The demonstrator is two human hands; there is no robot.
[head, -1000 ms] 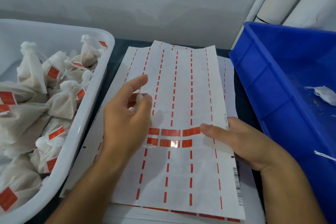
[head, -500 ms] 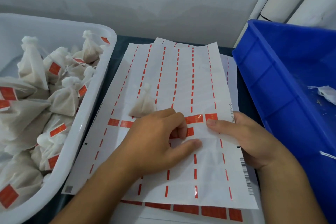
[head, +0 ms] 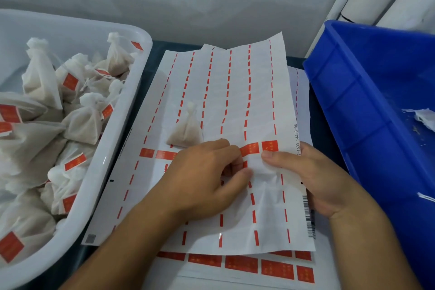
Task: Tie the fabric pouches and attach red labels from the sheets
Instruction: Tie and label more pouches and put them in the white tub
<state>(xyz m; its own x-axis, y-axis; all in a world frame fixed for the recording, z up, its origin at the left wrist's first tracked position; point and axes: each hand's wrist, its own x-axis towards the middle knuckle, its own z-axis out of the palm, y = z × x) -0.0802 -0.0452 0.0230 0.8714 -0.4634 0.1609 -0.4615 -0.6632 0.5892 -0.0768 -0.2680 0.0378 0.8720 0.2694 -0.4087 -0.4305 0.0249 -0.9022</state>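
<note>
Left hand [head: 204,176] lies knuckles-up on the label sheet [head: 235,101], fingers curled, pinching a red label [head: 250,150]. Right hand [head: 313,181] grasps the sheet's right edge, thumb on top. A tied pouch [head: 186,130] rests on the sheet, just beyond the left hand.

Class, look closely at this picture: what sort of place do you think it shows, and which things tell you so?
Probably a small packing or labelling workstation. A white tub is heaped with tied, red-labelled pouches, a part-used label sheet lies on a stack of more sheets, and a blue crate stands alongside.
</note>
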